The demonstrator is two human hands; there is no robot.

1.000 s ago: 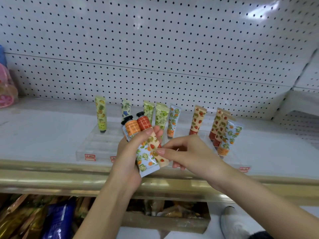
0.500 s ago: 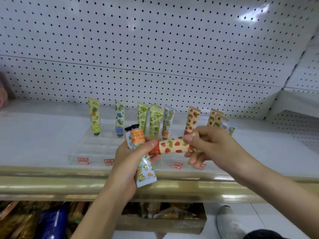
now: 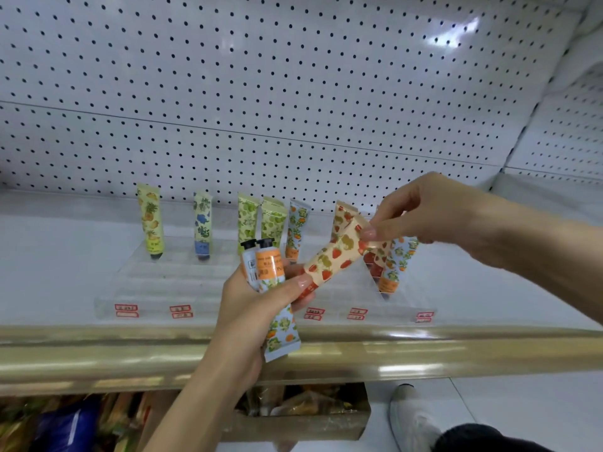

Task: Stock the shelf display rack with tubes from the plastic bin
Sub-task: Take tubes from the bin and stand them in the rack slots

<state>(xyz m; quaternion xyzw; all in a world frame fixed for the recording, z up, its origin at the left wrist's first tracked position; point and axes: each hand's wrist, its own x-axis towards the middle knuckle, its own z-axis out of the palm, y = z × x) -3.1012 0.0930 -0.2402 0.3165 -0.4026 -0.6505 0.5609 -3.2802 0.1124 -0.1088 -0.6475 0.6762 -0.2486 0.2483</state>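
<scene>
Head view: rack [image 3: 169, 278] labels [image 3: 180, 312] unreadable

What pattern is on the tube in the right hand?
Red strawberries on the peach tube; head view.

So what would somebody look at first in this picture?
Probably the strawberry tube in the middle, tilted, its flat end pinched by the right hand. Just left of it, the left hand grips two black-capped tubes. Behind them, colourful tubes such as the pineapple tube stand in a row in the clear display rack on the white shelf.
</scene>
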